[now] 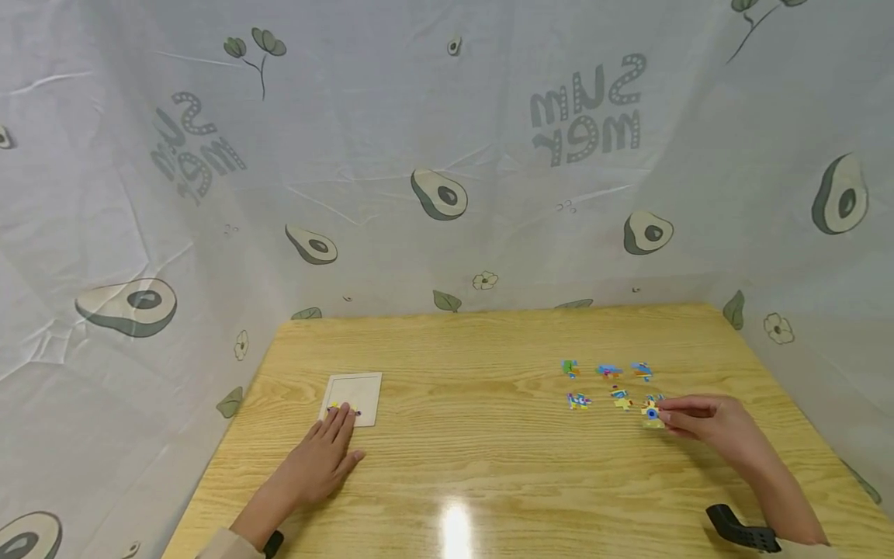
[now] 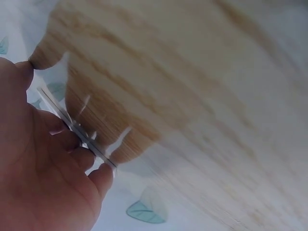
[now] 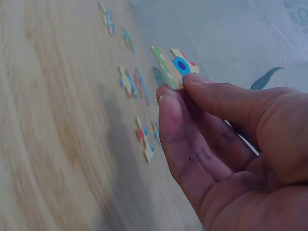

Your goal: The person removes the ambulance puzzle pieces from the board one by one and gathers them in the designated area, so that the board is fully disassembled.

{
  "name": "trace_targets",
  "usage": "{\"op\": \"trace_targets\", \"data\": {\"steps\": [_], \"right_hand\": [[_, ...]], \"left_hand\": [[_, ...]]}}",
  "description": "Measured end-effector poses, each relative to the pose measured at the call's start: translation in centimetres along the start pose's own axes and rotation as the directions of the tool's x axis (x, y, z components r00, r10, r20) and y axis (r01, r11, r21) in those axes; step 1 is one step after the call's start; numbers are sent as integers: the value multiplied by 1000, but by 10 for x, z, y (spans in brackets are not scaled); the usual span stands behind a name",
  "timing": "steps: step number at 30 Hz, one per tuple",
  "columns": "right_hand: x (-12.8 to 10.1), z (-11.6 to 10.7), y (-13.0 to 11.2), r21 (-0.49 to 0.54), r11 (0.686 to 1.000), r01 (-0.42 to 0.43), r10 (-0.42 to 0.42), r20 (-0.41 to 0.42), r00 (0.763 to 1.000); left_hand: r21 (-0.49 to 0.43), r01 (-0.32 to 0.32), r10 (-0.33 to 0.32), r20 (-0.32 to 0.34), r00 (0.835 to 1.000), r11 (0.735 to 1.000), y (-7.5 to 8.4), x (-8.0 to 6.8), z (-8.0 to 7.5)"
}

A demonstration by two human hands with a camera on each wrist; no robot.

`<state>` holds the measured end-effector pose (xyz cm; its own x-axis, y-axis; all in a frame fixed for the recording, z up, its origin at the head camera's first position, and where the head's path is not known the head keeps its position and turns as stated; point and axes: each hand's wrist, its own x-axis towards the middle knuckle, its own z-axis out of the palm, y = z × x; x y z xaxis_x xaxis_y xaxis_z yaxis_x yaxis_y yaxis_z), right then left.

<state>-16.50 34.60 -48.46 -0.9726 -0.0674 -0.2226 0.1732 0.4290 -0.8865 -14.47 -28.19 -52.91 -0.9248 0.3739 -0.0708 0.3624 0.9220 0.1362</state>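
Only readable thing is the avocado-print backdrop cloth (image 1: 447,116): "SUM MER" shows up twice, both mirrored. Nothing legible on the puzzle pieces (image 1: 608,384).

Open wooden tabletop (image 1: 482,388) between puzzle tray (image 1: 363,387) and, apparently, six loose puzzle pieces (image 1: 609,371) at right.

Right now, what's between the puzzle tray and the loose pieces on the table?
Head view: only bare wooden table between the puzzle tray under the left hand and the loose pieces by the right hand.

Seven puzzle pieces (image 1: 609,371), one tray (image 1: 363,385)
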Motion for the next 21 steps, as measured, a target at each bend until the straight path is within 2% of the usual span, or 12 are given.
{"op": "trace_targets", "data": {"steps": [5,13,21], "right_hand": [[-2,-8,11,-57,998,-33,33,8,999],[-3,-19,25,-47,994,-95,97,42,994],[-8,-28,31,-98,986,-134,140,49,989]], "left_hand": [[2,2,-2,-1,1000,1000,0,-1,-1],[0,-1,1,-1,1000,1000,1,0,-2],[-2,3,-3,13,1000,1000,1,1,0]]}}
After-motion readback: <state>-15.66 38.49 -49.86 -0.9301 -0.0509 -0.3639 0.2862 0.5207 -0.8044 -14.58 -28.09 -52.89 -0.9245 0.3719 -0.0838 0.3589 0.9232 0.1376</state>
